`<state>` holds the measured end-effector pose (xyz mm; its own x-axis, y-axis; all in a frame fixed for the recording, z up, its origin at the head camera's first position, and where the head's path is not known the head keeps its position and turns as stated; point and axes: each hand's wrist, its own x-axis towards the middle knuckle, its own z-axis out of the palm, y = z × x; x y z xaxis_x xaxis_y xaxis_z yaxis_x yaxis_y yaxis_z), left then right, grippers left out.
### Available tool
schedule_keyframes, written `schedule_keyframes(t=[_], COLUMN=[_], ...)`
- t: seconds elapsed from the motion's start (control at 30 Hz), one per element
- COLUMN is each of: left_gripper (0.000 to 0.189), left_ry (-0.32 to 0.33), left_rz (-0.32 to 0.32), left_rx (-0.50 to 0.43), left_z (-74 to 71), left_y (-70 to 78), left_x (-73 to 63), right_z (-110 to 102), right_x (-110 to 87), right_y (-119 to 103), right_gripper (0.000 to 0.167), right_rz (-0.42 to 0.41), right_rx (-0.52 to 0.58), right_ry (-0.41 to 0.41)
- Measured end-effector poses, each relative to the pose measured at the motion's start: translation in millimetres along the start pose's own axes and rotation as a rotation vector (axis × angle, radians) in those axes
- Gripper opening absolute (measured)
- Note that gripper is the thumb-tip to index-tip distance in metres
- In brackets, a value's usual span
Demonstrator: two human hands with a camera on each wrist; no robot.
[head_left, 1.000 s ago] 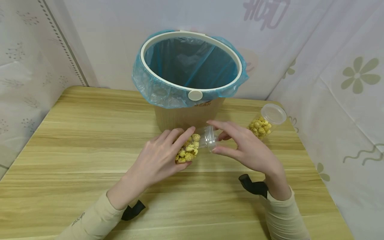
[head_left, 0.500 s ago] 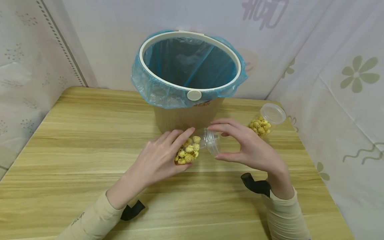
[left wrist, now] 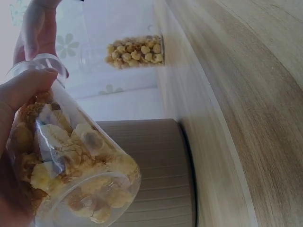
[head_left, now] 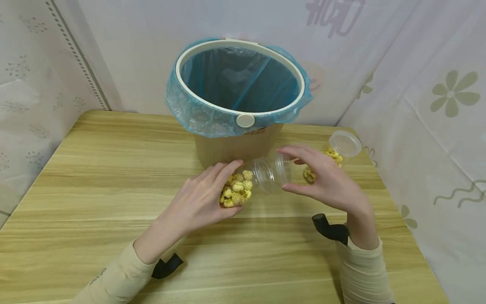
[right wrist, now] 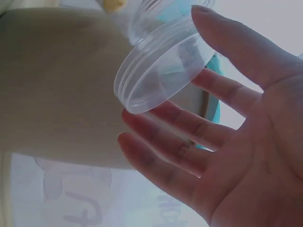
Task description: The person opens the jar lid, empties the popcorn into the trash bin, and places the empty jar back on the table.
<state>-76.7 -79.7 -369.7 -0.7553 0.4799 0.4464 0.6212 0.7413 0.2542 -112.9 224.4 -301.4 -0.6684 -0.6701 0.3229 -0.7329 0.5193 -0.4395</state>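
Observation:
My left hand (head_left: 197,196) grips a clear plastic jar (head_left: 237,188) partly filled with popcorn. The jar is tipped well over, its threaded mouth facing right. In the left wrist view, the thumb lies along the upper part of the jar, and popcorn shows through its wall and base. My right hand (head_left: 326,177) pinches a clear screw lid (head_left: 282,170) between thumb and fingertips. A small gap separates the lid from the jar's mouth in the head view. In the right wrist view, the lid (right wrist: 163,66) tilts, with the jar's threads just beyond it.
Behind the hands stands a beige bin (head_left: 233,152) lined with a blue bag (head_left: 212,122) folded over its white rim. A second lidded jar (head_left: 345,144) of popcorn stands at the back right of the wooden table (head_left: 114,177). Patterned curtains surround the table.
The lid has come off the jar's mouth and moved right with my right hand. The left hand and the jar have stayed nearly in place.

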Motion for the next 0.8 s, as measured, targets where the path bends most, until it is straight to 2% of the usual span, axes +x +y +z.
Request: schedule_keyframes(t=[0.17, 0.4, 0.53, 0.8], left_gripper=[0.097, 0.096, 0.097, 0.101], left_ry=[0.0, 0.027, 0.07, 0.138], left_rz=[-0.017, -0.043, -0.029, 0.011], left_rx=[-0.03, -0.095, -0.113, -0.122], left_z=[-0.5, -1.8, -2.3, -3.7], left_y=[0.4, 1.6, 1.6, 2.2], left_x=[0.5, 1.5, 1.1, 1.4], right_z=[-0.6, 2.5, 6.6, 18.6], right_x=[-1.0, 1.5, 3.6, 7.7], right_y=[7.9, 21.0, 32.0, 54.6], right_gripper=[0.075, 0.07, 0.071, 0.073], right_rz=[0.06, 0.202, 0.273, 0.343], right_rx=[-0.032, -0.063, -0.061, -0.099], right_ry=[-0.003, -0.043, -0.065, -0.11])
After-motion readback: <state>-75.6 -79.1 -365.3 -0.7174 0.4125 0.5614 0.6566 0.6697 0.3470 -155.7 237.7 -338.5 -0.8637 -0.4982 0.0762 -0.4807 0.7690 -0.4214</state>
